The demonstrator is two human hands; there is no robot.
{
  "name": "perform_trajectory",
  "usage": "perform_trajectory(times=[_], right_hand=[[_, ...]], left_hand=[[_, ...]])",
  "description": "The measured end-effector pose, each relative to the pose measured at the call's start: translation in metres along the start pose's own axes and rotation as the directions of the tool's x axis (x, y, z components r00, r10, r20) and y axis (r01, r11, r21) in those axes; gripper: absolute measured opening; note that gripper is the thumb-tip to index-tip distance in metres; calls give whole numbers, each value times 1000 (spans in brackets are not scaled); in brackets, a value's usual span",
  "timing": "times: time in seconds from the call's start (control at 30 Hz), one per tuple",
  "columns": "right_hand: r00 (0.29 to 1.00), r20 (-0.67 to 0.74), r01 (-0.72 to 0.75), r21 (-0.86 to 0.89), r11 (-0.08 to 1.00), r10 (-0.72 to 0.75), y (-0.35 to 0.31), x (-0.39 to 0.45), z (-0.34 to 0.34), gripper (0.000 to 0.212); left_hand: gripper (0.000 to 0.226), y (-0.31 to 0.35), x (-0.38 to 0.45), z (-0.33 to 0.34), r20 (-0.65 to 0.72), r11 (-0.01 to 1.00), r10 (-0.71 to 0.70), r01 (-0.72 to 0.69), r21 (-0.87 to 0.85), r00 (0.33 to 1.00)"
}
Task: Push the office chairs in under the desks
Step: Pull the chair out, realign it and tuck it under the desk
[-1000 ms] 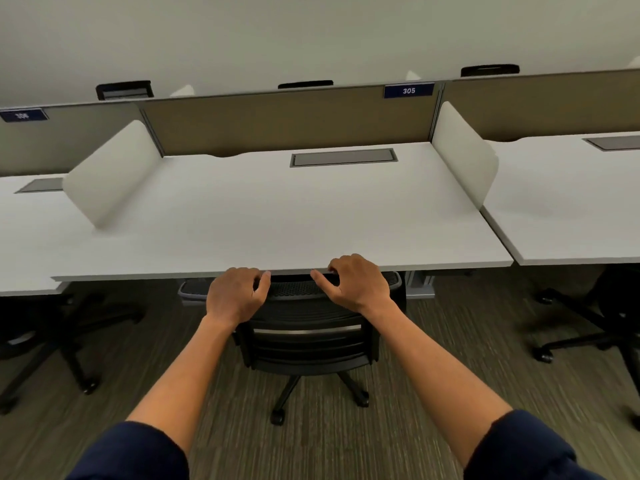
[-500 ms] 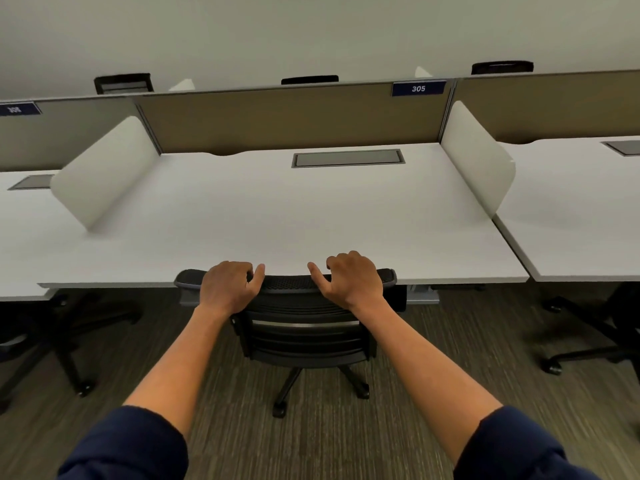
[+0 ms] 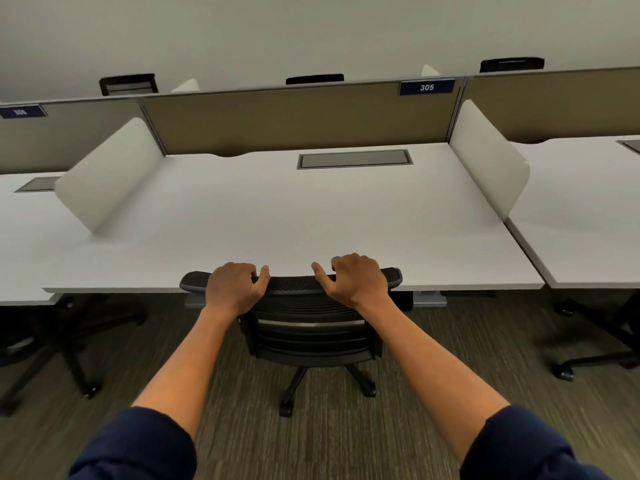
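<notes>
A black mesh office chair (image 3: 311, 327) stands at the front edge of the white desk (image 3: 277, 220), its seat hidden under the desktop. The curved top of its backrest shows just above the desk edge. My left hand (image 3: 232, 289) grips the left part of that top rail, fingers curled over it. My right hand (image 3: 356, 282) grips the right part the same way, thumb pointing inward. The chair's wheeled base (image 3: 325, 386) is on the carpet behind the desk edge.
White side screens (image 3: 107, 174) (image 3: 488, 157) and a tan back panel (image 3: 298, 116) bound the desk. Neighbouring desks sit left (image 3: 20, 244) and right (image 3: 588, 209), each with a black chair base (image 3: 55, 355) (image 3: 595, 341) on the carpet below.
The view has pulled back a little and the chair's backrest top now shows clear of the desk edge. Both hands keep their grip on it.
</notes>
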State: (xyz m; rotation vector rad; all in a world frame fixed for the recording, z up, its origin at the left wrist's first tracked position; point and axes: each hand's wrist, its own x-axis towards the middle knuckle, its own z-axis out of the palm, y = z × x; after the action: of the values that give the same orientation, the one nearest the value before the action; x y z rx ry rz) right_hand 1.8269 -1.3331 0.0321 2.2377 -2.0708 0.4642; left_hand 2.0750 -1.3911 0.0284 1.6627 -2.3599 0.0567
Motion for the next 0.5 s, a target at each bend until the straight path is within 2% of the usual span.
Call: perform_trajectory(times=[0.17,0.5], right_hand=[[1000,-2,6,-2,1000,-6,-11,-7,3,71],[999,-41,32,-13,999,-33,-33,-17,9,66]], left_hand=[[68,-11,-4,1,69,998,-40,44,-54,997],[80,-30,-22,-1,40,999,-23,25,-40,999]])
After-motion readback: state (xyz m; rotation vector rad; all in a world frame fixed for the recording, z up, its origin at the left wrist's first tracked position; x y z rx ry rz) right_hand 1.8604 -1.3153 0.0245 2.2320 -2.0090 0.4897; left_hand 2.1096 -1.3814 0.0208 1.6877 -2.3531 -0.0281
